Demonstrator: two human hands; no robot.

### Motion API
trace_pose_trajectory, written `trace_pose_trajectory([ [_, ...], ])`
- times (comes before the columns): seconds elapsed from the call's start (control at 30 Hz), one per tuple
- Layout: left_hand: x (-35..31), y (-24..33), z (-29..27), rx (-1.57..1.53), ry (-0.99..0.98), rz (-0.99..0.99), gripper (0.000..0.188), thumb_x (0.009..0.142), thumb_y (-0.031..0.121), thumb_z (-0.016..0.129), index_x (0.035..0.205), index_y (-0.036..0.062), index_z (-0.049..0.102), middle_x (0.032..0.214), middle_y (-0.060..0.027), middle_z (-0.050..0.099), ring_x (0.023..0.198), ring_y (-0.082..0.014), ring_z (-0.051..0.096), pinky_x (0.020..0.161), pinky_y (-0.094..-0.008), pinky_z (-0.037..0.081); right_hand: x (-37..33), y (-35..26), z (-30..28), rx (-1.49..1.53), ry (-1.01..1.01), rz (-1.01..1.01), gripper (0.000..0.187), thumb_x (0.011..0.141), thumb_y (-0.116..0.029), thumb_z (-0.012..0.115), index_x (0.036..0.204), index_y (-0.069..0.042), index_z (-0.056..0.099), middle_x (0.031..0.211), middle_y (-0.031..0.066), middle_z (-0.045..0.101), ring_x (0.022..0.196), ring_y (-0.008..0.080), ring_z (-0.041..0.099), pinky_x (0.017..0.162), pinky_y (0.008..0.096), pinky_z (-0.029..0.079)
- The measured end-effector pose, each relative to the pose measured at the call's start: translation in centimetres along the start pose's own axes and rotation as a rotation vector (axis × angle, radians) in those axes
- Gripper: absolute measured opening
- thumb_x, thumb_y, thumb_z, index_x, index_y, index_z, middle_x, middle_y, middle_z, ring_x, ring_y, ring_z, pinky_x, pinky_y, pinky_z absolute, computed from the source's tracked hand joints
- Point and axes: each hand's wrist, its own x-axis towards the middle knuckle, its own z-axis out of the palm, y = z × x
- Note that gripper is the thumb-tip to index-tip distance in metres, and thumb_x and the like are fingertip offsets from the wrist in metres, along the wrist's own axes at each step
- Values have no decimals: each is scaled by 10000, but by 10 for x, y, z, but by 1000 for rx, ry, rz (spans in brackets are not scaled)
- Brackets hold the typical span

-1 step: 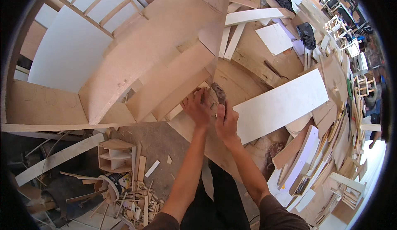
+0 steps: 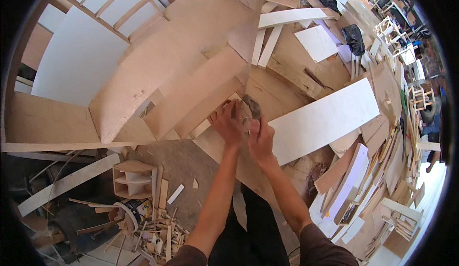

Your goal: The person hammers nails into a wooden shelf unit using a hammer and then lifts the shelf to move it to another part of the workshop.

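My right hand (image 2: 261, 141) is wrapped round the handle of a hammer (image 2: 252, 106), whose worn grey-brown head points away from me, close to the panel's edge. Just left of it, my left hand (image 2: 228, 125) has its fingers bent in against the end of a pale wood strip (image 2: 201, 128); whatever they pinch is hidden. Both hands work at the lower right edge of a large wooden carcass (image 2: 162, 70), which has a curved panel and a long inner board (image 2: 198, 94). A brown board (image 2: 215, 146) lies beneath my hands.
A long white board (image 2: 325, 122) lies right of my hands. Behind it are a thick wood block (image 2: 296, 79) and a black plastic bag (image 2: 354, 39). Offcuts crowd the right side. At lower left stand a small shelf box (image 2: 135, 179) and a bucket (image 2: 128, 218) beside scrap sticks.
The hammer head and my right hand have shifted very slightly; my left hand stays by the wood strip. Otherwise the scene looks the same.
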Motion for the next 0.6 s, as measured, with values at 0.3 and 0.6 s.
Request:
trace_pose_trajectory([
  [0.3,1,2,-2,2,1,30,107,832,176,730,928,131,746,966,-11,679,970,-246,591,892,-398,407,6,18,3,-123,-22,-50,362,1009,-312,502,896,30,544,702,292,564,684,498,572,570,514,443],
  [0.6,2,-4,-2,8,-37,4,182,725,48,686,893,116,704,1042,29,661,1030,-220,550,893,-380,376,3,7,5,-107,-9,-27,378,1012,-321,495,879,29,550,720,291,582,737,519,575,603,539,433],
])
